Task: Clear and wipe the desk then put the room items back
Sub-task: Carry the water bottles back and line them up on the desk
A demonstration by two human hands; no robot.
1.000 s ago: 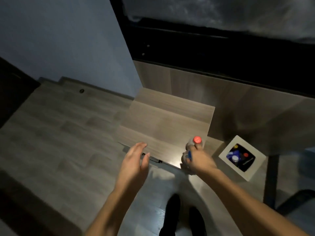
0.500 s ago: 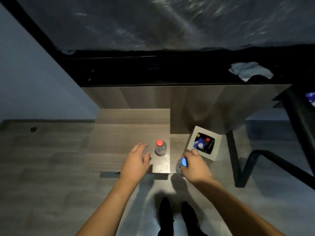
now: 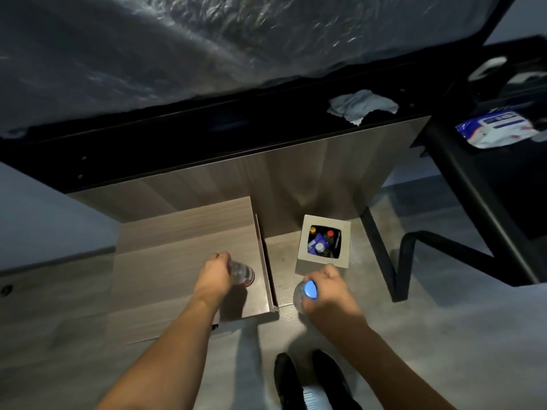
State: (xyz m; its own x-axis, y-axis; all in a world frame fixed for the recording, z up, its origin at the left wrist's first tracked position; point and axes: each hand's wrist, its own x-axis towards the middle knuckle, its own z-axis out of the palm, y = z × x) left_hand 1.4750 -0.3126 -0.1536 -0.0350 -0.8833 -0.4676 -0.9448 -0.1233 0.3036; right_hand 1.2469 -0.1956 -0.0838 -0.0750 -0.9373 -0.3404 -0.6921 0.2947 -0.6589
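Observation:
My left hand grips a clear plastic bottle that stands on the low wooden step; the hand hides its cap. My right hand holds a second clear bottle with a blue cap just off the step's right edge, above the floor. A white square bin with several bottles and caps inside stands just beyond my right hand. A grey cloth lies on the dark ledge above.
A black desk frame and leg run down the right side. A pack of wipes lies at the far right. A plastic-wrapped mattress fills the top. My dark shoes stand on the floor below.
My left hand has closed round the red-capped bottle on the step. My right hand keeps the blue-capped bottle, close to the bin. The view has tilted and shifted right.

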